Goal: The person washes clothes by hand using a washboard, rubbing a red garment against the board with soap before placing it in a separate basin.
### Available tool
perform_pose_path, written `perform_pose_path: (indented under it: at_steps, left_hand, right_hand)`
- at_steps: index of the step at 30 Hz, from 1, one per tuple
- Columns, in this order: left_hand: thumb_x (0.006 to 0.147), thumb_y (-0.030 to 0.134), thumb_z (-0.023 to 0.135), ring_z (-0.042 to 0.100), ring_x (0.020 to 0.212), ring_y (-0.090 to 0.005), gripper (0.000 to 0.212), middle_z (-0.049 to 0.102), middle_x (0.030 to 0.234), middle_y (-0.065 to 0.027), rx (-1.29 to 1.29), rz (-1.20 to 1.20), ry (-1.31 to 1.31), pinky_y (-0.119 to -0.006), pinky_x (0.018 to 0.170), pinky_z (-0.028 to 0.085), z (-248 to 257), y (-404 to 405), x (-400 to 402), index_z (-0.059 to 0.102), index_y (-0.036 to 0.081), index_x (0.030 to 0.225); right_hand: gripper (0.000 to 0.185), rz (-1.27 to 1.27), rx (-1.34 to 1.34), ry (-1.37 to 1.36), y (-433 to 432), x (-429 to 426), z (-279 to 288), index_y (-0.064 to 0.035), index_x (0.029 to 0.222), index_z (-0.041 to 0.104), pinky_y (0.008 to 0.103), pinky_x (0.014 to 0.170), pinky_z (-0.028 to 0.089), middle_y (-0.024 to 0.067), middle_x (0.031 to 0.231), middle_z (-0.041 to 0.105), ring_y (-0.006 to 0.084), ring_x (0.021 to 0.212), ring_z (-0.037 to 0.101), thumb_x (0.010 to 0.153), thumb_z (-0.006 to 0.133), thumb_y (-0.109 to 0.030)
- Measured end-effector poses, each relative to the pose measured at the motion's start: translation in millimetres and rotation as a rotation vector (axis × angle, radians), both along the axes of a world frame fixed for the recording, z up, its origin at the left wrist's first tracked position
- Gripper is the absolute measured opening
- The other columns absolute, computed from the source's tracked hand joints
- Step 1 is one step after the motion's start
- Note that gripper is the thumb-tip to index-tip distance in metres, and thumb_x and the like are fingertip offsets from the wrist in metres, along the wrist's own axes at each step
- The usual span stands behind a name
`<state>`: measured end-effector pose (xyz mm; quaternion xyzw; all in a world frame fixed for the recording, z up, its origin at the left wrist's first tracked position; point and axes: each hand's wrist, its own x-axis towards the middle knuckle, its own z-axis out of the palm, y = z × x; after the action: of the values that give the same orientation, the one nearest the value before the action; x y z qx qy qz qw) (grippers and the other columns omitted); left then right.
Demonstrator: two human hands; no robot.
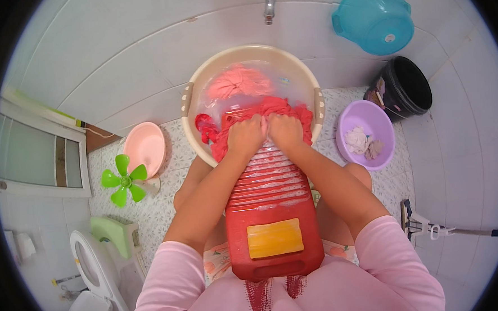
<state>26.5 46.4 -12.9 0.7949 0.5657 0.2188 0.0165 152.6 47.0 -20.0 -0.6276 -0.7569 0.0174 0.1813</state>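
Observation:
My left hand [246, 135] and my right hand [286, 130] are closed on a wet red cloth [278, 106], side by side over the upper ridges of a red plastic washboard [271, 184]. White suds lie along the ridges. The board slopes from a cream plastic tub [250, 50] up to my lap. On its flat lower part rests a yellow bar of laundry soap [275, 238]. In the tub's cloudy water floats a coral-pink cloth [240, 82], and a brighter red-pink item [206, 126] sits at the left wall. The cloth's underside is hidden by my hands.
Right of the tub stand a purple basin [362, 107] holding pale cloths [358, 140] and a black bucket [410, 86]. A blue basin [377, 20] hangs on the wall near the tap [270, 6]. Leftward are a pink basin [145, 146], a green-bladed fan [125, 181] and a toilet [87, 257].

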Motion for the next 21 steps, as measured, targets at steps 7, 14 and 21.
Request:
perform_pose_path:
  at_steps: [7, 14, 21]
  left_hand:
    - [0.082, 0.033, 0.065, 0.058, 0.087, -0.0362, 0.031, 0.062, 0.090, -0.0190, -0.091, -0.066, -0.211, -0.044, 0.080, 0.044, 37.5, -17.1, -52.0, 0.056, 0.004, 0.091]
    - [0.074, 0.028, 0.076, 0.048, 0.095, -0.0332, 0.042, 0.046, 0.097, -0.0154, -0.280, -0.114, -0.275, -0.038, 0.084, 0.041, 44.8, -66.2, -78.2, 0.049, 0.004, 0.096]
    - [0.070, 0.043, 0.076, 0.046, 0.090, -0.0292, 0.049, 0.045, 0.093, -0.0121, -0.193, -0.453, -0.273, -0.039, 0.077, 0.038, 42.7, -111.9, -54.5, 0.053, 0.003, 0.084]
  right_hand:
    - [0.026, 0.141, -0.143, 0.553, -5.1, 21.4, 24.0, -0.0074, 0.097, 0.062, 0.0441, 0.078, 0.045, 0.0143, 0.090, 0.060, 0.0303, 0.088, 0.059, 0.077, 0.067, -0.024]
    - [0.020, 0.505, 0.014, 0.250, -31.2, 14.7, 36.6, -0.0087, 0.087, 0.059, 0.0409, 0.075, 0.043, 0.0105, 0.086, 0.058, 0.0285, 0.086, 0.056, 0.076, 0.069, -0.022]
    - [0.023, 0.490, -0.168, 0.311, -102.3, 15.8, 62.6, -0.0071, 0.068, 0.056, 0.0465, 0.057, 0.046, 0.0121, 0.060, 0.057, 0.0353, 0.061, 0.058, 0.081, 0.061, -0.026]
